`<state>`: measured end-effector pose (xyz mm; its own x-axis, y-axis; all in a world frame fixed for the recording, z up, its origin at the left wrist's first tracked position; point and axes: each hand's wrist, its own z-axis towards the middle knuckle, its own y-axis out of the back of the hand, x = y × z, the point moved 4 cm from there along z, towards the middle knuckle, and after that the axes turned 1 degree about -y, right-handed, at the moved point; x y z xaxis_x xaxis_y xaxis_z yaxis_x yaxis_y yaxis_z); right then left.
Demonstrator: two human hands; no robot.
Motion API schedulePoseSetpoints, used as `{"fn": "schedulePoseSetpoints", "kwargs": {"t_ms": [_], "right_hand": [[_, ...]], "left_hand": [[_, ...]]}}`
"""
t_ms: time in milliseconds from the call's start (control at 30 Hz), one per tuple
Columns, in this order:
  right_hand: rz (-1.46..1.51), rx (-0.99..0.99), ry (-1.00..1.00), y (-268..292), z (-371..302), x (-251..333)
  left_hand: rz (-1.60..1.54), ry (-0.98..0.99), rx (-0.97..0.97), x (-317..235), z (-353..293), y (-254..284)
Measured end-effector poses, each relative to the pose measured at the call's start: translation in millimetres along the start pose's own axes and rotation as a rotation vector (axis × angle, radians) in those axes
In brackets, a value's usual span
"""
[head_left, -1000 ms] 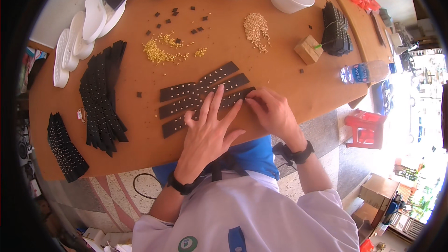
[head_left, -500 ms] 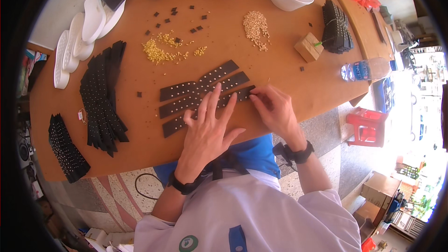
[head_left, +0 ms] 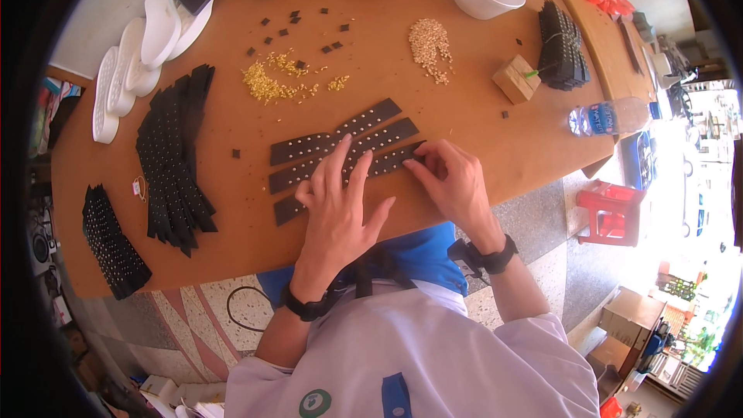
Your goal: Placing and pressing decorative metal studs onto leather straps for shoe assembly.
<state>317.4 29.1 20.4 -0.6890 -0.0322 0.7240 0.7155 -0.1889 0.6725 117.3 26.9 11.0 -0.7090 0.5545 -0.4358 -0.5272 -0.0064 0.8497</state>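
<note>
The right hand (head_left: 457, 182) has thumb and forefinger drawn together, touching the right end of the nearest studded black strip (head_left: 387, 161); whether they pinch it cannot be told. The left hand (head_left: 334, 213) is spread, its fingers fanned over the strips and hiding part of them. That nearest strip lies on the brown table (head_left: 232, 201) in front of the person, with a middle strip (head_left: 401, 133) and a far strip (head_left: 375, 116) just beyond it.

At the near left lies a short bundle of studded strips (head_left: 114, 244), with a longer bundle (head_left: 174, 162) farther in. To the right are a clear bottle (head_left: 627, 116) and, beyond it, a wooden block (head_left: 515, 81) near a tied black bundle (head_left: 563, 46). Farther out, gold-coloured bits (head_left: 267, 83) are scattered left of a copper-coloured pile (head_left: 427, 46). Past them come small dark squares (head_left: 295, 20), white soles (head_left: 160, 27) at the far left, and two white bowls (head_left: 484, 1) at the far edge.
</note>
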Motion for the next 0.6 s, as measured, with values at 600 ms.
{"fn": "schedulePoseSetpoints", "kwargs": {"t_ms": [600], "right_hand": [[0.036,-0.003,-0.145,0.9,5.7,1.2]], "left_hand": [[-0.032,0.018,-0.005,1.4,0.6,0.8]]}}
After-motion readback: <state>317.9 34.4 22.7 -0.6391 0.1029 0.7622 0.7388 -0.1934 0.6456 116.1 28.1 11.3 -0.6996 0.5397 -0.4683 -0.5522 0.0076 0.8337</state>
